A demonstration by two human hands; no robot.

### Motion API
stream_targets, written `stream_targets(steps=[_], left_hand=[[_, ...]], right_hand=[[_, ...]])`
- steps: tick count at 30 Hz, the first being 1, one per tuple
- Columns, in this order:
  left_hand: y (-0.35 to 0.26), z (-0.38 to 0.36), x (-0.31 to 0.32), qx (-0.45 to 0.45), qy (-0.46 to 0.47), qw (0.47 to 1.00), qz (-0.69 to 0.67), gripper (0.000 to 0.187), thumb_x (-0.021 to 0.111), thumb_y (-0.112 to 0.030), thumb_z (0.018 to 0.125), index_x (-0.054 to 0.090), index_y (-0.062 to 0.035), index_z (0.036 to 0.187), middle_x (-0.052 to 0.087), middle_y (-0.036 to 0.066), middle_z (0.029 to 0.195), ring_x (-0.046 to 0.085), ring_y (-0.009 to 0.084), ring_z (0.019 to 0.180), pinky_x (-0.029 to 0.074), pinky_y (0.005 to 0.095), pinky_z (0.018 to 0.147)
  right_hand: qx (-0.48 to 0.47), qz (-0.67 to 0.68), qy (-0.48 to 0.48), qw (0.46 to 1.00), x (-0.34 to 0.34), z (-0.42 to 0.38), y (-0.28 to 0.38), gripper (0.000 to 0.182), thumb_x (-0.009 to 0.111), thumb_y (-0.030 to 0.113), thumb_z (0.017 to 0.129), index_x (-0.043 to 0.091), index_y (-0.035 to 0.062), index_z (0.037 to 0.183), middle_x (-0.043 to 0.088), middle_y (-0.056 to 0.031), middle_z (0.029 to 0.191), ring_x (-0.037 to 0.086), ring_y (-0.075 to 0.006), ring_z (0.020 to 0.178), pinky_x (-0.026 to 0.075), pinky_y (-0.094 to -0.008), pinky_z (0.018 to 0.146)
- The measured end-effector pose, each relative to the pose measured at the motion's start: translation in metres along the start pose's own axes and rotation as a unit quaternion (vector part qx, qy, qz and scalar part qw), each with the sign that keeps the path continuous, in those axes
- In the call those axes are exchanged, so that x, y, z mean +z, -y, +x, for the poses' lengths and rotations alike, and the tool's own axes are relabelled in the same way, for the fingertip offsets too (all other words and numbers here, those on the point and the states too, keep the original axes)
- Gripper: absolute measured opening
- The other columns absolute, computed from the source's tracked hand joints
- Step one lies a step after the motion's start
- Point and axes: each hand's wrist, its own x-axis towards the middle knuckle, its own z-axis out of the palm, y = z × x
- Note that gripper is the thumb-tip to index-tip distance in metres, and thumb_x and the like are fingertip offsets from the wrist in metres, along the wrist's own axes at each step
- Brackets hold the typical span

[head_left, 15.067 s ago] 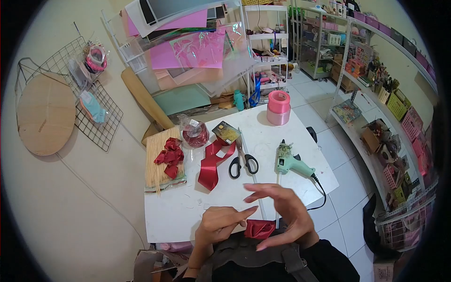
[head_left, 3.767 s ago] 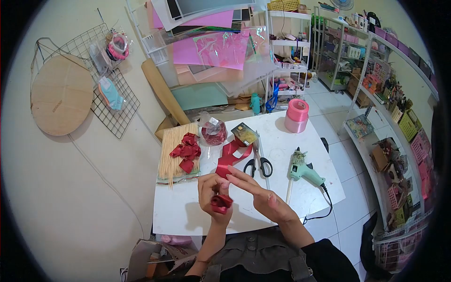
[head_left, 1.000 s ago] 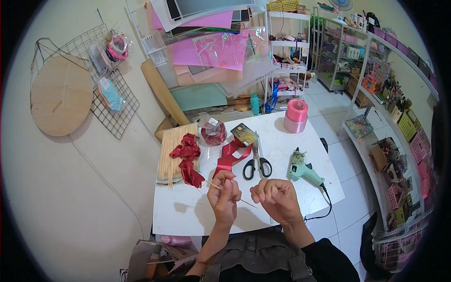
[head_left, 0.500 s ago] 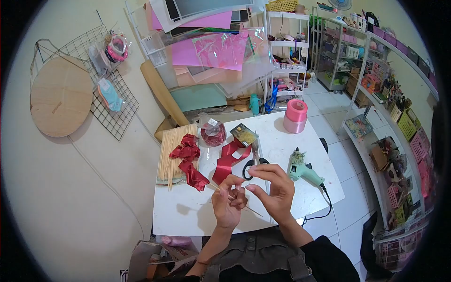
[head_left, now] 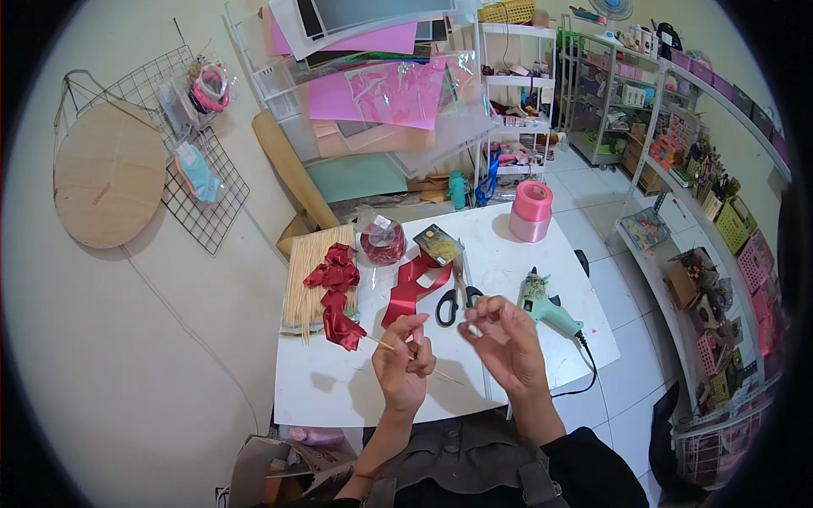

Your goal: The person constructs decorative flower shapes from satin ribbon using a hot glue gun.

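Note:
My left hand is closed around a thin wooden stick, whose lower end slants out to the right below the fingers. At its upper left end sits a dark red satin ribbon flower. My right hand is raised beside it, fingers apart and nothing visible in them. Just beyond the right fingertips lie black-handled scissors, partly under a small dark and yellow packet. A loose length of red ribbon curls to the left of the scissors.
More red ribbon flowers rest on a bundle of wooden sticks. Behind stands a plastic-wrapped red ribbon roll. A mint glue gun with its cord lies at right, pink ribbon rolls at the back. Loaded shelves line the right side.
My right hand has moved a little right and lower, away from the left, and its fingers have shifted. The stick and flower in my left hand have dipped slightly.

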Motion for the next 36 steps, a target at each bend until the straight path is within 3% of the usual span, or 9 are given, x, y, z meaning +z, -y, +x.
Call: stream_targets(steps=[6, 8, 11, 14, 17, 24, 30, 32, 36], left_hand=[[-0.005, -0.002, 0.012, 0.054, 0.007, 0.993, 0.108, 0.015, 0.058, 0.001, 0.072, 0.055, 0.0040, 0.086, 0.044, 0.002, 0.076, 0.037, 0.0030, 0.052, 0.027, 0.0160, 0.044], [-0.009, -0.001, 0.021, 0.068, 0.012, 0.988, 0.140, 0.016, 0.061, 0.001, 0.070, 0.057, 0.0026, 0.085, 0.046, 0.002, 0.077, 0.039, 0.0033, 0.055, 0.028, 0.0156, 0.047], [-0.012, -0.003, 0.029, 0.085, 0.016, 0.977, 0.196, 0.019, 0.064, 0.002, 0.066, 0.060, -0.0002, 0.084, 0.050, 0.003, 0.080, 0.043, 0.0046, 0.060, 0.031, 0.0156, 0.051], [-0.011, -0.003, 0.034, 0.105, 0.016, 0.964, 0.245, 0.020, 0.065, 0.001, 0.065, 0.061, -0.0004, 0.084, 0.052, 0.006, 0.081, 0.044, 0.0059, 0.061, 0.032, 0.0165, 0.051], [-0.010, -0.002, 0.038, 0.136, 0.012, 0.949, 0.285, 0.018, 0.063, 0.002, 0.065, 0.061, 0.0009, 0.082, 0.053, 0.009, 0.081, 0.043, 0.0065, 0.060, 0.032, 0.0170, 0.050], [-0.006, -0.003, 0.033, 0.157, -0.015, 0.937, 0.312, 0.003, 0.055, 0.003, 0.073, 0.058, 0.0031, 0.075, 0.054, 0.009, 0.077, 0.044, 0.0068, 0.057, 0.033, 0.0159, 0.049], [-0.003, 0.002, 0.030, 0.173, -0.061, 0.900, 0.394, 0.004, 0.050, 0.003, 0.077, 0.051, 0.0037, 0.074, 0.051, 0.006, 0.075, 0.041, 0.0041, 0.055, 0.032, 0.0157, 0.047], [0.000, 0.005, 0.025, 0.160, -0.053, 0.899, 0.405, 0.004, 0.049, 0.002, 0.078, 0.049, 0.0028, 0.075, 0.049, 0.005, 0.075, 0.040, 0.0034, 0.054, 0.031, 0.0156, 0.046], [0.001, 0.006, 0.021, 0.123, -0.052, 0.918, 0.374, 0.002, 0.051, 0.001, 0.078, 0.051, 0.0025, 0.077, 0.049, 0.004, 0.074, 0.041, 0.0024, 0.052, 0.031, 0.0153, 0.042]], right_hand=[[0.114, 0.030, 0.072, 0.990, 0.000, -0.001, -0.006, 0.043, 0.050, 0.033, 0.079, 0.042, 0.0042, 0.109, 0.042, -0.0094, 0.115, 0.036, -0.0199, 0.109, 0.025, -0.0384, 0.091], [0.141, -0.014, 0.115, 0.983, 0.007, 0.001, -0.008, 0.071, 0.052, 0.045, 0.074, 0.026, 0.0038, 0.125, 0.029, -0.0096, 0.127, 0.024, -0.0203, 0.119, 0.019, -0.0378, 0.095], [0.174, -0.087, 0.111, 0.974, 0.004, 0.003, -0.012, 0.095, 0.053, 0.058, 0.066, 0.009, 0.0032, 0.130, 0.018, -0.0168, 0.131, 0.025, -0.0255, 0.119, 0.022, -0.0361, 0.096], [0.169, -0.146, 0.118, 0.968, 0.001, 0.005, -0.018, 0.099, 0.054, 0.060, 0.062, 0.009, 0.0043, 0.130, 0.016, -0.0156, 0.132, 0.022, -0.0257, 0.121, 0.022, -0.0368, 0.096], [0.153, -0.148, 0.157, 0.964, -0.002, 0.005, -0.022, 0.090, 0.050, 0.058, 0.068, 0.008, 0.0089, 0.131, 0.011, -0.0133, 0.134, 0.006, -0.0242, 0.125, 0.006, -0.0357, 0.099], [0.159, -0.135, 0.174, 0.962, -0.002, 0.004, -0.027, 0.087, 0.050, 0.055, 0.071, 0.008, 0.0073, 0.131, 0.010, -0.0127, 0.134, 0.007, -0.0234, 0.125, 0.006, -0.0345, 0.099], [0.054, -0.228, 0.061, 0.970, 0.000, 0.004, -0.031, 0.064, 0.050, 0.032, 0.079, 0.018, 0.0052, 0.128, 0.022, -0.0118, 0.130, 0.017, -0.0226, 0.122, 0.011, -0.0329, 0.098], [-0.117, -0.491, -0.021, 0.863, -0.004, 0.004, -0.030, 0.057, 0.052, 0.020, 0.078, 0.026, 0.0035, 0.125, 0.032, -0.0128, 0.124, 0.027, -0.0233, 0.118, 0.017, -0.0330, 0.097], [-0.178, -0.539, -0.038, 0.822, -0.005, 0.006, -0.024, 0.057, 0.058, 0.015, 0.074, 0.030, 0.0025, 0.122, 0.038, -0.0138, 0.118, 0.034, -0.0232, 0.112, 0.022, -0.0329, 0.094]])
